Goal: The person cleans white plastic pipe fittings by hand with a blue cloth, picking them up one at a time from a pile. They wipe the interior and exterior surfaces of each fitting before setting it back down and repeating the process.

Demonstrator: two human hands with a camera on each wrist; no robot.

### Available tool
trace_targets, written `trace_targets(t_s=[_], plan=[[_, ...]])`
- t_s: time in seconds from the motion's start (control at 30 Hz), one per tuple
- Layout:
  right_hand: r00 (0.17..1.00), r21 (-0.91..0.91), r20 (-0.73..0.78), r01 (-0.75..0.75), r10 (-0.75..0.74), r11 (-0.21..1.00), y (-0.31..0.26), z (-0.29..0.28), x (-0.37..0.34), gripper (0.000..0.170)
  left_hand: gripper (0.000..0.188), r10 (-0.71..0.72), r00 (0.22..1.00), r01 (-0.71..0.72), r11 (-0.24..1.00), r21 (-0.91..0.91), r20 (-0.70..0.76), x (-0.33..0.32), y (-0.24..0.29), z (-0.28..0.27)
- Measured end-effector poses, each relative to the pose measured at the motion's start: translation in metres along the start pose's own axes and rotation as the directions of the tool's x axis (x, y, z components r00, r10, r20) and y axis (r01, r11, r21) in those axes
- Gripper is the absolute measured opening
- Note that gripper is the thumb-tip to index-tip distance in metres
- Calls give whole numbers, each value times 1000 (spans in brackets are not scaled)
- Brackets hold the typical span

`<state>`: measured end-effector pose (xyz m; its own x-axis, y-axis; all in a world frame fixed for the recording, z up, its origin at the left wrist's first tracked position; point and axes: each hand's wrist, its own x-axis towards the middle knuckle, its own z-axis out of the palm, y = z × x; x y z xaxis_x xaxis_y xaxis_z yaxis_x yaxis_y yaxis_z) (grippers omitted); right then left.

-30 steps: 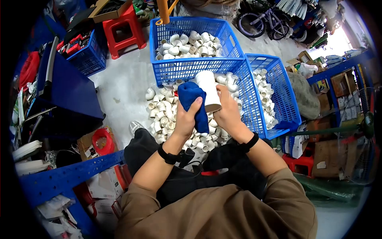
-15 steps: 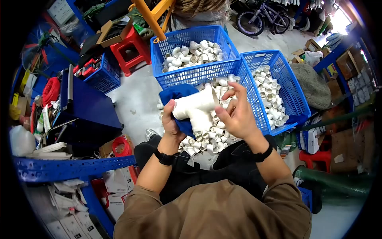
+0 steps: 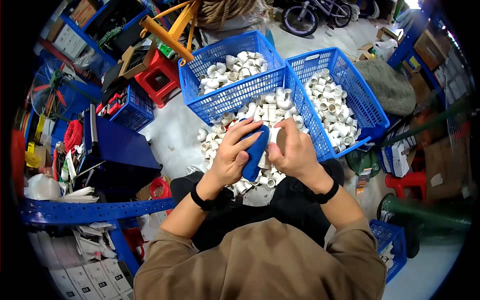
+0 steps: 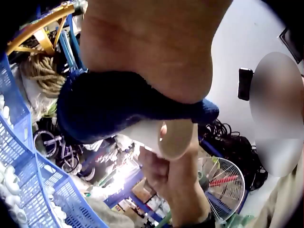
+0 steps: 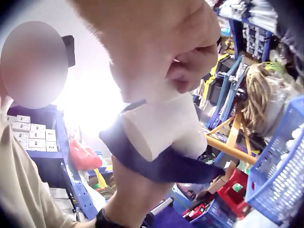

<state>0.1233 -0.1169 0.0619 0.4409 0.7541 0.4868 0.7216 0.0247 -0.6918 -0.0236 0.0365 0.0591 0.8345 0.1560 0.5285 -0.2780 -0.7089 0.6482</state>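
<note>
White pipe fitting [image 5: 154, 126] held between two hands, blue cloth against its side

The right hand [image 3: 297, 152] grips the fitting close to an open end, thumb and fingers bent about it. The left hand [image 3: 227, 162] holds the blue cloth [image 3: 256, 156], its fingers spread and lightly bent over the fabric, which lies between that hand and the fitting's wall. The right wrist view shows a wide, round mouth and a second, shorter branch beside the cloth.

The fitting looks like stiff, smooth plastic, probably light for its bulk and hollow. It should bear a firm squeeze, though the glossy outside may slip on bare skin; the thick wall near a mouth, or the join where the branch leaves the body, would give the surest hold. The cloth looks soft and limp, and probably adds friction.

Below the hands lies a heap of smaller white fittings [image 3: 272, 112], bends and short sockets among them. Beyond it stands a blue basket [image 3: 240, 96] part-filled with similar pieces, and a second blue basket [image 3: 369, 105] sits beside it to the right, also holding pieces. Farther out are a red stool [image 3: 159, 80], an orange metal frame [image 3: 167, 39] and a grey sack [image 3: 385, 87].
</note>
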Motion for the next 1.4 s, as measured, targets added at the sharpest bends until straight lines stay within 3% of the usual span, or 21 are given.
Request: trace_targets(t_s=[0.07,0.13,0.2,0.27,0.33,0.37,0.4,0.47,0.5,0.63,0.67,0.73,0.77,0.8,0.87,0.93,1.0,1.07,1.13,1.33,1.4], plan=[[996,-64,-56,69,-73,996,-1,-3,-3,47,63,51,998,-51,999,2,-33,2,-4,10],[982,-182,-49,168,-180,969,-5,-4,-7,48,58,-95,993,76,971,-225,-72,6,-3,18],[951,-220,-49,288,-306,932,-11,-2,-10,49,55,-366,928,357,827,-435,67,-2,-11,24],[945,-221,-21,313,-326,924,-3,-3,-12,52,49,-480,837,547,717,-433,263,-7,-18,23],[862,-157,89,507,-500,847,5,-9,-14,53,43,-172,953,220,959,-180,248,-15,-37,30],[843,-152,165,535,-512,831,5,-13,-18,54,38,-437,835,549,705,-449,333,-22,-43,42],[843,-143,166,534,-512,833,5,-12,-21,54,36,-554,605,772,232,-592,572,-15,-34,39],[806,-58,150,585,-572,809,9,-9,-22,53,38,-644,505,686,-104,-720,575,-8,-4,37],[821,-61,89,570,-564,820,11,-9,-23,50,42,-574,552,561,-280,-779,604,-11,-7,34],[906,-34,-133,402,-403,915,9,5,-25,46,49,-705,678,269,-25,-963,207,-18,17,36],[923,20,-183,348,-339,937,6,9,-24,43,46,-589,808,156,242,-958,-18,-18,22,37],[973,190,-190,167,-131,968,-3,17,-25,42,43,-511,781,74,646,-759,-359,-23,32,42],[985,265,-165,98,-55,959,-8,18,-26,40,41,-256,828,-13,880,-475,-498,-29,20,39],[984,267,-168,101,-58,958,-12,20,-25,40,39,-18,856,-109,971,-214,-517,-28,21,29],[987,487,-63,-98,147,868,-19,23,-26,37,38,250,893,-267,964,8,-375,-21,20,9],[983,492,-30,-142,180,859,-18,22,-27,39,36,117,944,-111,993,39,-308,-23,26,2],[983,322,-179,104,-47,941,-6,26,-27,41,35,-14,943,7,1000,-24,-334,-20,30,6],[972,235,-165,203,-167,951,0,14,-26,42,34,-172,923,131,981,-141,-343,-21,37,12],[952,149,-138,292,-273,945,4,7,-26,43,33,-471,861,359,830,-427,-191,-16,49,11],[798,-18,-125,592,-589,806,23,-7,-23,51,39,-534,838,488,642,-591,111,-8,33,15],[782,21,-110,619,-613,785,21,-12,-22,54,41,-790,477,760,151,-632,385,-10,43,15]])
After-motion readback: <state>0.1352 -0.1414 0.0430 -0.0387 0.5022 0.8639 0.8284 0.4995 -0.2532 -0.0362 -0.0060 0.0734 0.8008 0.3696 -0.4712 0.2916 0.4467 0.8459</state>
